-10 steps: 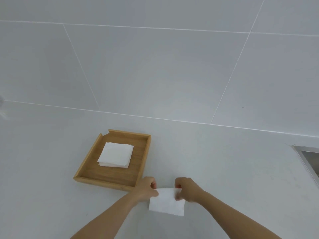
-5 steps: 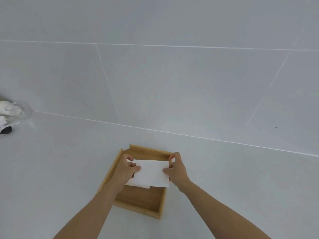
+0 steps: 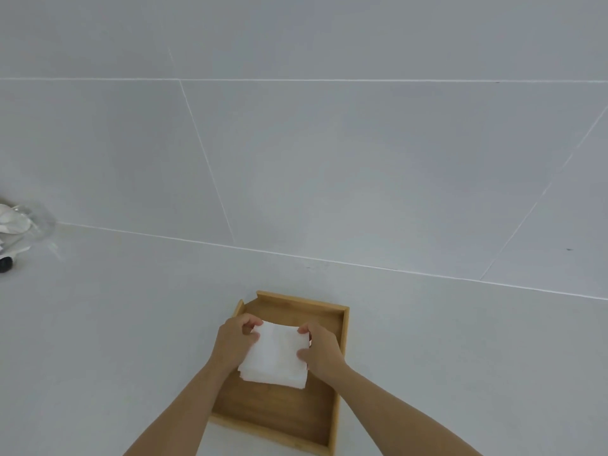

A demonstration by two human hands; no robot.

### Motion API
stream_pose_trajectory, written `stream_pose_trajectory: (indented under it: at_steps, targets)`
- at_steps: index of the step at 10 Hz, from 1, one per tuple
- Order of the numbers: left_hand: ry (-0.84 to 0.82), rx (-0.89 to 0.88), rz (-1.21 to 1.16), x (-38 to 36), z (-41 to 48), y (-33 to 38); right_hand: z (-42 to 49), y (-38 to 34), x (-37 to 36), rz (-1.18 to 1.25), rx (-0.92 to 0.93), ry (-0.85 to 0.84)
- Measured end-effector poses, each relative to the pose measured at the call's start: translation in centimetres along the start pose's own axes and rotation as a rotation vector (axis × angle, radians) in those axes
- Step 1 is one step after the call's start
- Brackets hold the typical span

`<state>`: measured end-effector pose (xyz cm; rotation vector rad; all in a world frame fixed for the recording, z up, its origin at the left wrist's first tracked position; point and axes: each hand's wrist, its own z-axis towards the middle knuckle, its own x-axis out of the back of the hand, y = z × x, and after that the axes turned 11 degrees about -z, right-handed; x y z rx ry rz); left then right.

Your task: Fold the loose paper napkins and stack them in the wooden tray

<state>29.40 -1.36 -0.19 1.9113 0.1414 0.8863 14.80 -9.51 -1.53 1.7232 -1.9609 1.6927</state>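
Both of my hands closed on a folded paper napkin as I set it on the stack of napkins inside the wooden tray, which sat on the white tabletop near a tiled wall. My left hand pinched the napkin's left edge between thumb and fingers, while my right hand gripped the right edge the same way; neither had let go. The top napkin lay nearly square over those beneath, whose edges showed just below it at the near side. By my reading, this napkin's folding was finished and its placing almost so, with only the release and perhaps a squaring of the pile left. No loose napkins showed anywhere on the tabletop in view, so I could not tell whether more waited outside the frame. A blurred clutter of pale objects sat at the far left edge, well apart from the tray.
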Motion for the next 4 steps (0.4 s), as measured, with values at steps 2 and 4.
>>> stream_pose_trajectory:
  at_steps: [2,4]
  targets:
    - [-0.007,-0.045,0.166,-0.6,0.4,-1.4,-0.1,0.5,-0.1,-0.204,0.065,-0.045]
    - [-0.021,-0.055,0.377,-0.5,0.1,-2.3,-0.6,0.9,0.6,-0.364,0.096,-0.137]
